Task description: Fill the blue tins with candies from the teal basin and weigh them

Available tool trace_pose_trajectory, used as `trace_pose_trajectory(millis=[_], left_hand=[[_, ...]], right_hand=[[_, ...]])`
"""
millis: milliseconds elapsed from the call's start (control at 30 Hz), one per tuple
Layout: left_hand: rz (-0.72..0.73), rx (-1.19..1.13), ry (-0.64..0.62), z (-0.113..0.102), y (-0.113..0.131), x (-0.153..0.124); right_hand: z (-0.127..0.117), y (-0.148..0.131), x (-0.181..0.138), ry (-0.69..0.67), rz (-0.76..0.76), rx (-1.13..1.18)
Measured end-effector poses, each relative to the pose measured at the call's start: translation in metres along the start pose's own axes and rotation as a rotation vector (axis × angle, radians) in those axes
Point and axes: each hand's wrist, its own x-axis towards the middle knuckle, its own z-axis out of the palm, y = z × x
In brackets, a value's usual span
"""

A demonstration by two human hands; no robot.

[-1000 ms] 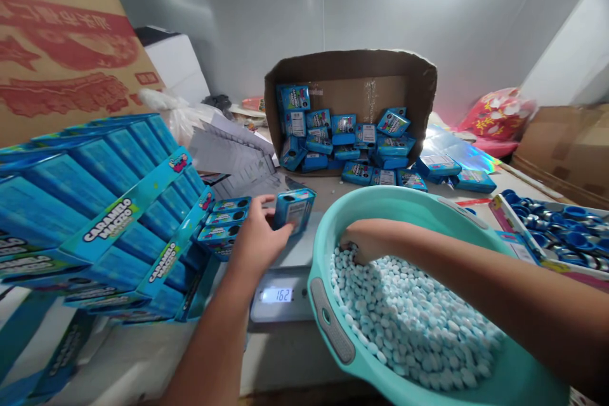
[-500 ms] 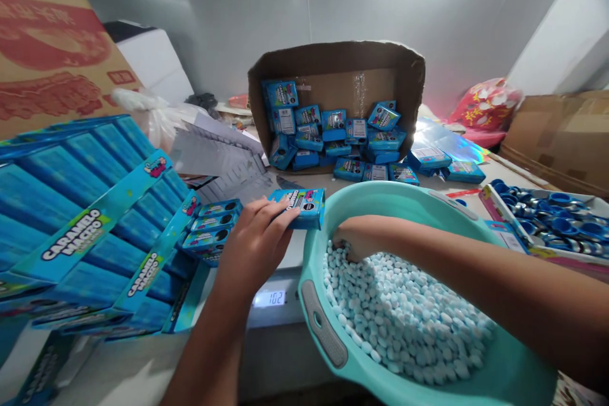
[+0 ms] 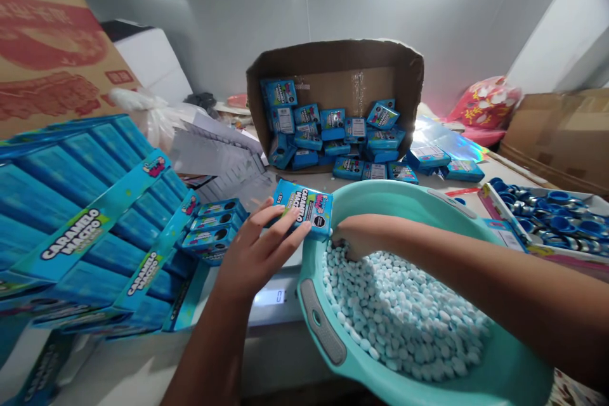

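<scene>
My left hand [image 3: 266, 241] grips a small blue candy box [image 3: 304, 206], printed "CARAMELO MACIZO", fingers over its face. The box tilts right, its lower right end at the rim of the turquoise basin [image 3: 311, 336]. Inside the basin lies a heap of pale blue and white candies [image 3: 404, 311]. My right hand [image 3: 356, 238] reaches in by the basin's left wall, its fingers curled down among the candies; the fingertips are partly hidden. Beneath my left hand is a digital scale [image 3: 269, 297], whose lit display reads 0.
A cardboard carton [image 3: 333, 54] on its side holds several blue boxes, with more in front. Blue display cases [image 3: 85, 222] stand at left, small boxes [image 3: 214, 228] beside them. At right is a tray of blue-and-silver pieces [image 3: 556, 216]. Papers [image 3: 219, 152] lie behind.
My left hand has lifted the candy box off the scale and tipped it toward the basin, turning its printed face to me. The display went from 102 to 0. My right hand barely moved.
</scene>
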Motion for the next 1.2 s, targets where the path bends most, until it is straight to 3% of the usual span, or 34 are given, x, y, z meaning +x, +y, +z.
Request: trace_pose_trajectory(millis=[333,600,733,833,1000,1100,1200], left_hand=[[-0.211,-0.096,-0.035,0.006,-0.007,0.004],[-0.869,-0.438,-0.3,0.006,-0.016,-0.009],[-0.991,-0.629,-0.433,0.007,-0.024,-0.017],[-1.043,-0.753,-0.449,0.005,-0.027,-0.02],[-1.14,-0.704,-0.572,0.002,-0.033,-0.025],[-1.195,-0.806,-0.465,0.004,-0.035,-0.026],[-1.211,-0.776,-0.177,0.005,-0.033,-0.02]], right_hand=[[-0.001,-0.001,-0.004,0.017,0.002,-0.002],[-0.003,-0.004,-0.008,0.017,0.008,0.017],[0.0,0.0,-0.005,0.027,-0.002,0.017],[0.002,0.002,-0.004,0.035,-0.008,0.017],[0.001,0.003,-0.006,0.034,-0.014,0.03],[0.0,0.003,-0.006,0.029,-0.015,0.037],[-0.003,0.004,-0.007,0.033,0.0,0.034]])
